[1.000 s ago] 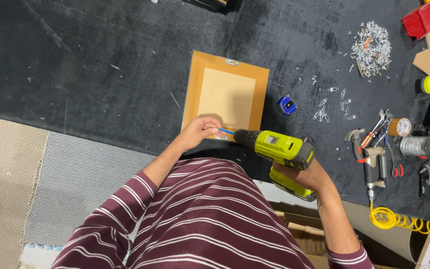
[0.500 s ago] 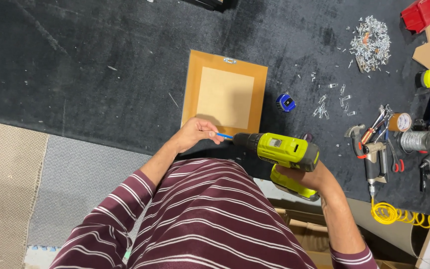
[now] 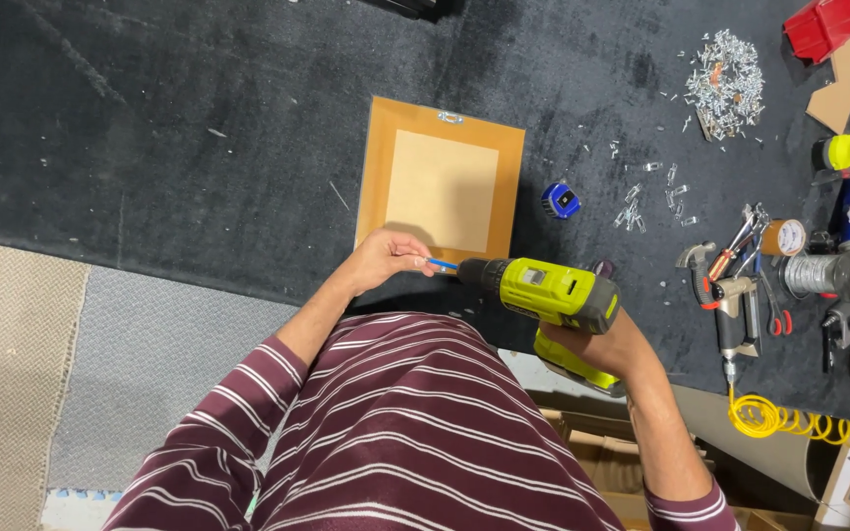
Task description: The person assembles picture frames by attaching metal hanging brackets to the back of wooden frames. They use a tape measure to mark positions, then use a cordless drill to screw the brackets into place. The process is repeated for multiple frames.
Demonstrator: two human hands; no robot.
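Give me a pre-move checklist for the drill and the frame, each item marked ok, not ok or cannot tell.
1. Right hand grips the drill: ok.
2. Left hand pinches the blue bit at the chuck: ok.
3. Bit seated fully: cannot tell.
4. Wooden frame lies flat, face down on the black mat: ok.
5. Loose screws lie apart from the frame: ok.
6. Trigger finger off: cannot tell.

Drill [image 3: 553,293]: glossy yellow-green plastic, black chuck. Frame back [image 3: 442,187]: matt brown board, small metal hanger. Surface [image 3: 199,128]: rough black carpet-like cloth. Screws [image 3: 725,84]: shiny metal.
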